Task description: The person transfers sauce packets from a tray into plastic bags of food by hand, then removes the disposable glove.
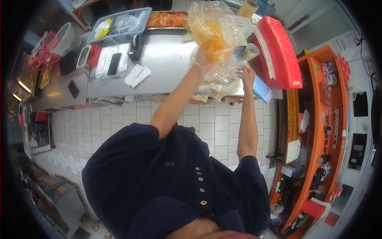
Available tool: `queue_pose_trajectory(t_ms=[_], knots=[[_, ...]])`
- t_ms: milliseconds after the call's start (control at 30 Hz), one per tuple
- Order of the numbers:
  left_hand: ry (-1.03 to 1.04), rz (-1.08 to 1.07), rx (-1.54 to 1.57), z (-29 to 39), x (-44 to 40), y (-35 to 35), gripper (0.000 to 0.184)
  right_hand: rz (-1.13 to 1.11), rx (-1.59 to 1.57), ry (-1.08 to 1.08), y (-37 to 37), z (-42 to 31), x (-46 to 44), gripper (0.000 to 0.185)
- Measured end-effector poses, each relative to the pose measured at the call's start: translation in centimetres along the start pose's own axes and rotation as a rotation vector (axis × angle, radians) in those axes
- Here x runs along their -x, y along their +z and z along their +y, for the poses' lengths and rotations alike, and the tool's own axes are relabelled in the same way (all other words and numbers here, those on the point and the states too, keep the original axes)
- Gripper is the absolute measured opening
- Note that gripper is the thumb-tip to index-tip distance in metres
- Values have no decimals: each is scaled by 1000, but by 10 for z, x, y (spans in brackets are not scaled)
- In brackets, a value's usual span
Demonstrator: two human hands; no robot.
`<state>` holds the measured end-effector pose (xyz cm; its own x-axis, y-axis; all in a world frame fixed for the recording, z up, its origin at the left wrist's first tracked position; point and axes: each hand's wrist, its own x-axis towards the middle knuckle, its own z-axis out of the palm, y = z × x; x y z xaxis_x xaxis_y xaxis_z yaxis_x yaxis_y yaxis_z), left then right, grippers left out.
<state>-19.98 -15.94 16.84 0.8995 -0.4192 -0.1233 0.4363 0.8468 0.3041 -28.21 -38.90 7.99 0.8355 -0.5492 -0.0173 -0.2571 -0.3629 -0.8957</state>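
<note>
A large clear plastic bag (223, 81) with yellow-orange contents (215, 46) rests on the right part of the steel counter. My left hand (203, 65) is at the bag's left side, veiled by the crumpled film; its fingers are hidden and blurred. At the right edge of the same bag, the fingers of my right hand (246, 74) are curled in and seem to pinch the film. Just beyond that hand lies a roll of tape (250, 52). A light blue packet (262, 90) is to its right.
The steel counter (169, 59) carries a metal tray of orange-red food (166, 20), a grey-blue bin (119, 24), a tape dispenser (136, 47), a phone (114, 63) and folded white papers (137, 75). Red boxes (280, 51) stand right, beside orange shelving (336, 119).
</note>
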Motion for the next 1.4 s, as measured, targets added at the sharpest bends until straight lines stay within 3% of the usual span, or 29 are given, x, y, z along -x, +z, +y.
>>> queue_pose_trajectory(t_ms=[33, 100, 133, 200, 267, 367, 500, 633, 700, 767, 833, 933, 1033, 1233, 1300, 1333, 1400], knots=[[-16, -11, 2, -16, -4, 4, 46, 22, -337, 137, -4, -3, 6, 32], [-252, -283, 168, -49, -12, 1, 46, 72, -399, 120, -8, -2, 13, 31], [-267, -296, 181, -62, -19, -8, 46, 142, -445, 149, -9, -5, 14, 36], [-224, -224, -56, -86, -38, -45, 42, 221, -575, 189, -11, -7, 17, 40], [-341, -309, -278, -93, -74, -100, 37, 278, -613, 193, -16, -5, 15, 37], [-396, -427, -808, -75, -85, -143, 38, 301, -710, 189, -19, -8, 16, 37], [-388, -639, -1731, -28, -79, -131, 38, 275, -967, 75, -7, -14, 16, 38], [-421, -790, -2207, -6, -70, -119, 39, 260, -969, 28, -5, -14, 11, 36], [-402, -807, -2291, -3, -61, -116, 40, 293, -643, -3, -10, -30, 15, 40], [-346, -798, -2338, -6, -55, -110, 40, 318, -641, -18, -14, -41, 17, 30], [-277, -779, -2329, -10, -53, -103, 41, 162, -321, -136, -26, -35, 11, 21], [-203, -743, -2298, -24, -66, -91, 41, 65, -116, -89, -52, -30, 3, 15], [-209, -706, -2299, -38, -88, -88, 42, 57, -301, -98, -66, -32, -4, 27], [-329, -698, -2360, -35, -113, -88, 44, 109, -323, 48, -79, -9, -10, 29], [-376, -710, -2390, -26, -115, -88, 45, 205, 185, -159, -67, -8, -4, 30], [-403, -725, -2407, -21, -114, -90, 45, 266, -49, -372, -57, -36, 15, 31], [-448, -738, -2439, -12, -111, -91, 46, 254, -122, -403, -48, -38, 24, 31]])
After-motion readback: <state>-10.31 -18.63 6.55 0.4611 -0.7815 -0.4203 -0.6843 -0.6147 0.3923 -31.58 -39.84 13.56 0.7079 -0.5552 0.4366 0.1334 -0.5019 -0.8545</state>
